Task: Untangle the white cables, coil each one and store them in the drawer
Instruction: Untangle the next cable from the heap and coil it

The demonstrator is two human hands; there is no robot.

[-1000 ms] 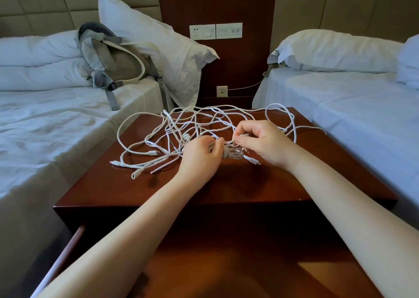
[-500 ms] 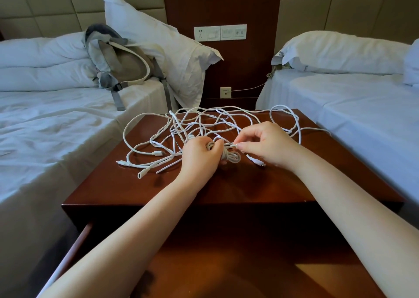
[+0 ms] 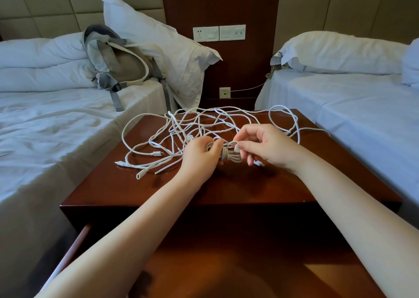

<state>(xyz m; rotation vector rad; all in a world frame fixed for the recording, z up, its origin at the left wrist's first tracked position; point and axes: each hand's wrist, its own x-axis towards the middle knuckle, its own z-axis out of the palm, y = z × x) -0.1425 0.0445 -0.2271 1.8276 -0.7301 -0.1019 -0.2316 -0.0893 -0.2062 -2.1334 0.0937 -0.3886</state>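
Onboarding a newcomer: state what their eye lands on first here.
A sprawl of tangled white cables covers the far half of the dark wooden nightstand. At its near edge the left hand grips a small coiled cable while the right hand pinches its connector end. The drawer below stands open.

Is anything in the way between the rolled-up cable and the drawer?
Nothing visible. The coil, held by the left hand and right hand, is over the table; the drawer is open just below, crossed only by the forearms.
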